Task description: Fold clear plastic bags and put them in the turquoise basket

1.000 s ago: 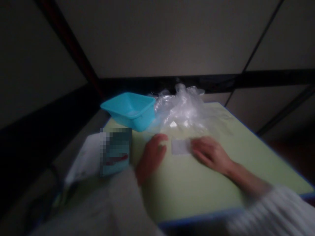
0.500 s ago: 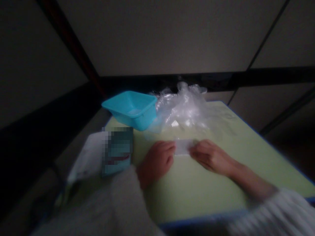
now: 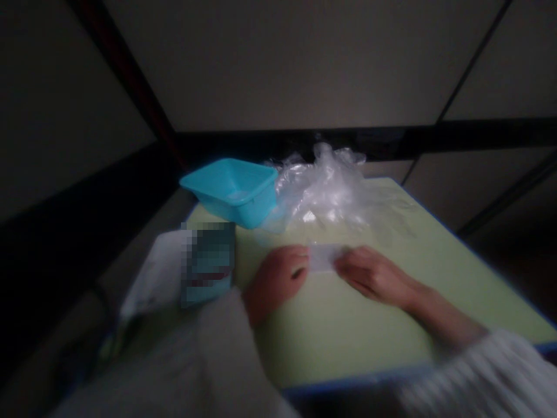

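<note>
Between my two hands, low over the yellow-green tabletop point(image 3: 339, 331), is a small, flat, whitish translucent plastic piece point(image 3: 322, 258), perhaps a small bag; blur hides its exact kind. My left hand point(image 3: 281, 278) is closed with its fingertips on the left end of the piece. At the opposite end, my right hand point(image 3: 369, 273) pinches the piece with fingers bunched together. The piece looks flat and stretched between them. Just beyond the hands lies a heap of clear plastic bags point(image 3: 331, 186), crumpled and shiny.
A turquoise plastic basin point(image 3: 252, 209) stands at the back left, with something pale inside. Left of my left hand lies a pixelated dark-teal item point(image 3: 211, 261) beside white sheets point(image 3: 159, 270). The table has a blue edge point(image 3: 357, 380), and a wall rises behind it.
Both hands keep their places on the translucent piece. The left hand's fingers have shifted slightly, showing a dark gap near the thumb. The view has tilted a little.
</note>
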The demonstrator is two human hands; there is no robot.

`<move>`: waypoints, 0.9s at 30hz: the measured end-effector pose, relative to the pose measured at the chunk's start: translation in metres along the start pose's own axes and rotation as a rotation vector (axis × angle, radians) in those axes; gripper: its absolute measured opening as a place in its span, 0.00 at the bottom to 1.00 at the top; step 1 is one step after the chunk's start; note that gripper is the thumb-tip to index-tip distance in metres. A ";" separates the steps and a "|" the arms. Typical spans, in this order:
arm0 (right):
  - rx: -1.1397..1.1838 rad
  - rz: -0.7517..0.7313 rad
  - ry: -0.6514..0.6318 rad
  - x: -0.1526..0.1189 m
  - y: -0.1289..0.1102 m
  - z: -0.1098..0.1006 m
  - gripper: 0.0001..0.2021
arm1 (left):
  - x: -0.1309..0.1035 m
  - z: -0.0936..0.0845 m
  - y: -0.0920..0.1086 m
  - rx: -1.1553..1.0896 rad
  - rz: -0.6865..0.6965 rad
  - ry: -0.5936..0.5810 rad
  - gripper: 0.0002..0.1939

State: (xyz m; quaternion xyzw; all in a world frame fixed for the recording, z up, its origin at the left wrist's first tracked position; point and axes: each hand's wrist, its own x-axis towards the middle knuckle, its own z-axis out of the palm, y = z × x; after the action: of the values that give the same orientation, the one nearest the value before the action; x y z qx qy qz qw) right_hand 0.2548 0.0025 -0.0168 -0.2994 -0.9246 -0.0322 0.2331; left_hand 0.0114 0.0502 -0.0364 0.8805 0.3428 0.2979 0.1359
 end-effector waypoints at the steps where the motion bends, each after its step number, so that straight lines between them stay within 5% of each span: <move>1: -0.005 0.003 0.001 0.000 0.000 -0.001 0.12 | -0.001 0.001 -0.001 -0.017 -0.030 0.014 0.12; 7: -0.082 -0.003 0.047 -0.003 0.001 -0.005 0.10 | -0.001 -0.002 0.002 -0.070 -0.042 0.092 0.19; 13: -0.165 0.009 0.081 0.003 -0.003 -0.006 0.12 | 0.001 -0.002 0.006 0.007 0.003 -0.039 0.20; 21: -0.311 -0.068 0.046 0.003 -0.002 0.003 0.12 | 0.003 -0.002 0.006 0.007 -0.023 -0.075 0.22; 27: -0.075 0.057 0.062 0.006 -0.003 0.002 0.08 | 0.001 -0.004 0.007 0.017 0.018 -0.067 0.25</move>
State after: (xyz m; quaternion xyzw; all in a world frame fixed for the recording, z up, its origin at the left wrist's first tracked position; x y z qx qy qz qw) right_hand 0.2482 0.0033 -0.0159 -0.3332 -0.9061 -0.0695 0.2512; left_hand 0.0133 0.0457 -0.0299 0.8941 0.3328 0.2663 0.1372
